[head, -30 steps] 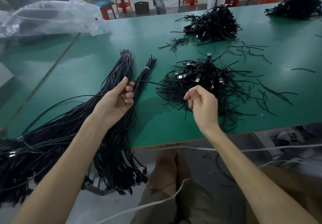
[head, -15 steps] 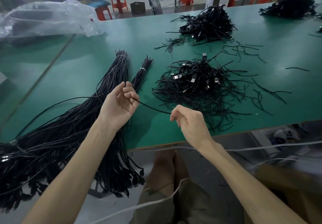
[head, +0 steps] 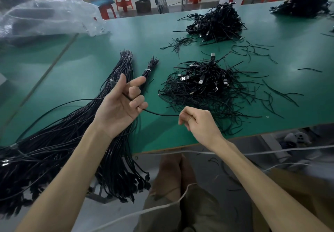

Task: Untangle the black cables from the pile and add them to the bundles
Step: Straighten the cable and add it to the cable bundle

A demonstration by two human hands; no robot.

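**One cable held between two hands, ready for the bundles**

- Left hand (head: 119, 109): palm up above the desk, lower fingers curled round the cable, index finger and thumb looser. Grasping.
- Right hand (head: 200, 123): near the desk's near edge, fingers folded, pinching the cable's other end at the fingertips. Grasping.
- Cable (head: 159, 114): a single black strand in the air between the hands, clear of the pile. Its long axis runs left to right, sagging a little toward the right hand.
- Big bundle (head: 124, 65): directly below and beyond the left hand. It is tied at the far tips, and its long axis runs from far to near-left, with plug ends hanging over the near edge.
- Small bundle (head: 149, 68): just right of the big one, tied, on the same axis.
- Judgement: the cable lies across the bundles' axis. The left hand is the nearer one, so the right end probably has to swing round to line up.
- Pile (head: 204, 87): tangled cables with plugs, right of the bundles and beyond the right hand.
- Scraps (head: 282, 96): short black offcuts strewn right of the pile.
- Far pile (head: 216, 22): a second tangle, well apart.
- Desk (head: 81, 65): green top.
- Bag (head: 50, 16): clear plastic, far left.
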